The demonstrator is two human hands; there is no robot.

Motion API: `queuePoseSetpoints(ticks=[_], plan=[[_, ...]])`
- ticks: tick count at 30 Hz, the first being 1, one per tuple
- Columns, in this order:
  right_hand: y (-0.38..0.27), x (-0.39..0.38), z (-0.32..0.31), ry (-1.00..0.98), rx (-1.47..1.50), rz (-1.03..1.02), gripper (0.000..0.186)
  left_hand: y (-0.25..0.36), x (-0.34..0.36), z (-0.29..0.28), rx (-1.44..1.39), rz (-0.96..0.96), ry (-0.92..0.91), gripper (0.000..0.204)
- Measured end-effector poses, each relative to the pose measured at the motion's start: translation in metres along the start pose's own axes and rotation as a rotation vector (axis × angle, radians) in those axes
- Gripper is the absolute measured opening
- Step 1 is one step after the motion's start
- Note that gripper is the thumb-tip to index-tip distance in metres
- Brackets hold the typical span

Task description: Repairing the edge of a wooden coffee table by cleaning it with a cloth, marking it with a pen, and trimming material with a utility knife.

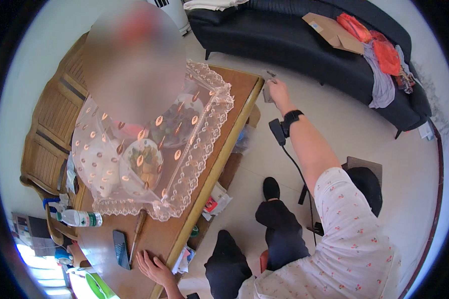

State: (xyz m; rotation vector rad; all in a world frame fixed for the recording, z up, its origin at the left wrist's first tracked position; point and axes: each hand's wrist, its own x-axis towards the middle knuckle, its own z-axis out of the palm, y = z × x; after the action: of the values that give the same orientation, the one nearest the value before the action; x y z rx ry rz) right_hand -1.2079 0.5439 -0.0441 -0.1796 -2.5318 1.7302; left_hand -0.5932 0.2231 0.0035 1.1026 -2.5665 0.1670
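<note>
My left hand [154,269] lies flat on the wooden table [102,244], fingers spread, holding nothing. Beside it are a dark phone [120,249] and a thin brown stick [136,235]. My right arm stretches forward, and my right hand [279,93] is closed on a small grey thing [267,93] just beyond the table's far right corner. What kind of thing it is does not show. A pink mesh food cover [184,169] with leaf prints and a lace edge spreads over the table. Through it show a bowl of food [145,167] and dark round fruit [172,127].
A water bottle [80,218] lies at the table's left edge, near a wooden bench [47,129]. Across the floor stands a black sofa [279,42] with a cardboard box [332,32] and red bags [384,52]. Bags and papers [217,199] sit under the tabletop. A blurred patch hides the far table.
</note>
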Motion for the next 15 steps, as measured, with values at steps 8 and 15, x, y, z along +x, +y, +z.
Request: queuePoseSetpoints(ticks=[8,15], plan=[[-0.021,-0.023,-0.01,0.076,-0.736,-0.648,0.018,0.007,0.002,-0.003,-0.029,0.019,-0.002,0.042],[-0.032,-0.016,-0.003,0.143,-0.701,-0.695,0.018,0.011,0.003,0.001,0.01,0.04,0.011,0.044]])
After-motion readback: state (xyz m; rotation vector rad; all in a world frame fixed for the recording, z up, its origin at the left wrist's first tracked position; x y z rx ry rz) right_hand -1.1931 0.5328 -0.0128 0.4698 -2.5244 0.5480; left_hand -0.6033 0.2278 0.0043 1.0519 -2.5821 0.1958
